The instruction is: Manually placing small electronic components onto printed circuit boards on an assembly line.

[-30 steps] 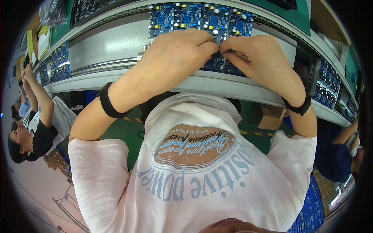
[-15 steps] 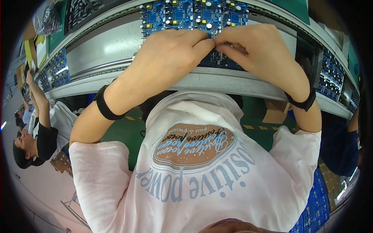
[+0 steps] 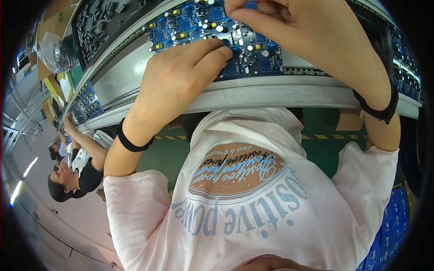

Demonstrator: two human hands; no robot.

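Along the conveyor, behind its front rail (image 3: 255,95), a blue circuit board (image 3: 253,63) is lying face up below both hands. Yellow blocks (image 3: 182,35), white-topped cans (image 3: 220,29) and small blue parts (image 3: 235,49) are standing on it in repeating groups. Judging from this, the fitting is looking well advanced, yet not plainly finished: round outlines (image 3: 185,25) are showing bare, and the view is not telling whether these are meant to receive anything. Both hands are hiding portions of the board, so no count is being given there.

The left hand (image 3: 181,74) is lying over the near portion, its fingertips bunching right beside one blue part; its own back is covering the thumb, so I cannot tell whether it is pinching anything. The right hand (image 3: 305,29) is hovering over the far portion with fingers curling and the tips of thumb and forefinger sitting close; whether they are gripping a part, I cannot tell.

Beyond the far rail at left, a black tray (image 3: 113,31) is holding many loose dark pieces, and a clear bag (image 3: 58,54) is lying near it. Another board (image 3: 89,100) is sitting farther left on the conveyor.
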